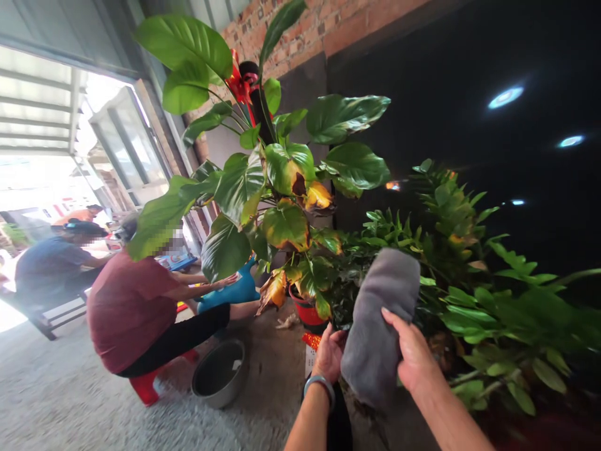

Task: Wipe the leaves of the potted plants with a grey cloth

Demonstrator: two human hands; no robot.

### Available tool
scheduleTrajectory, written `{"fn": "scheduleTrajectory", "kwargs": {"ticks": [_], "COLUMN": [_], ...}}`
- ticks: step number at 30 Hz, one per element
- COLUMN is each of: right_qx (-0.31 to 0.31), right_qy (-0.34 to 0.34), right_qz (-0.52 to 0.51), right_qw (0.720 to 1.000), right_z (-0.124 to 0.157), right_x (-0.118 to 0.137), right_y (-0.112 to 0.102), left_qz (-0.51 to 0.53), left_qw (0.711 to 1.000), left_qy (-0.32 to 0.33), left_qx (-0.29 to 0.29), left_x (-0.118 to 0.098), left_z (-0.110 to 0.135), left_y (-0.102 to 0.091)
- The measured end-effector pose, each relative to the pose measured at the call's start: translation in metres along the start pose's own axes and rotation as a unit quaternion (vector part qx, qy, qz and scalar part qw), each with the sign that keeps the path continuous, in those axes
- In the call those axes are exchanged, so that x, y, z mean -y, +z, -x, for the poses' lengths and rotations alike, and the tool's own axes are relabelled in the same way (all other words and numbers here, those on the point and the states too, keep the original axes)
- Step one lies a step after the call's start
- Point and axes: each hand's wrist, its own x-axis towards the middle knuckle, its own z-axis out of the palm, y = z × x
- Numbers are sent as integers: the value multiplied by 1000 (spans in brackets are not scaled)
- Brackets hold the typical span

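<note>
A grey, soft-looking folded towel (382, 326) stands tilted in front of me. My right hand (413, 351) grips its right side, with the thumb lying across the front; the other fingers are hidden behind it. Close to the towel's left edge is my left hand (330, 352), loosely cupped with its fingers apart. Whether those fingertips touch the towel is hard to see. A pale bangle (320, 385) circles the left wrist. Just beyond the hands rises a large-leaved potted plant (286, 225), some leaves yellow and brown, in a red and black pot (307, 312).
Dense green plants (488, 313) crowd the right, before a dark glossy panel (469, 94). On the left, a person in a red shirt (134, 307) sits on a red stool (145, 385) near a grey basin (218, 373). Another person (59, 257) sits behind.
</note>
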Motion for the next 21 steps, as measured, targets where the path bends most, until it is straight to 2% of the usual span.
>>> {"fn": "scheduleTrajectory", "kwargs": {"ticks": [2,4,6,8,11,13,15,17,19,21], "right_qx": [-24,-18,0,-4,-37,-55,-76,-76,-45,6], "right_qy": [101,184,204,151,23,-12,35,128,207,250], "right_qz": [5,24,43,39,-15,-60,-84,-72,-29,24], "right_qw": [995,983,978,988,999,997,993,986,977,968], "right_z": [-2,4,15,25,27,19,10,5,9,19], "right_x": [-24,-46,-55,-45,-7,15,19,4,-20,-41], "right_y": [-21,-41,-50,-43,-15,0,2,-8,-24,-35], "left_qz": [6,5,-20,-54,-81,-83,-82,-76,-71,-70], "left_qw": [1000,998,994,989,987,988,989,989,988,988], "left_qy": [13,45,86,114,121,113,108,108,111,114], "left_qx": [-16,-43,-70,-80,-72,-63,-59,-68,-78,-81], "left_x": [1,3,7,9,9,7,7,7,7,6], "left_z": [-4,-8,-11,-11,-10,-10,-12,-15,-19,-21], "left_y": [-2,-4,-4,-5,-6,-8,-11,-14,-19,-25]}}
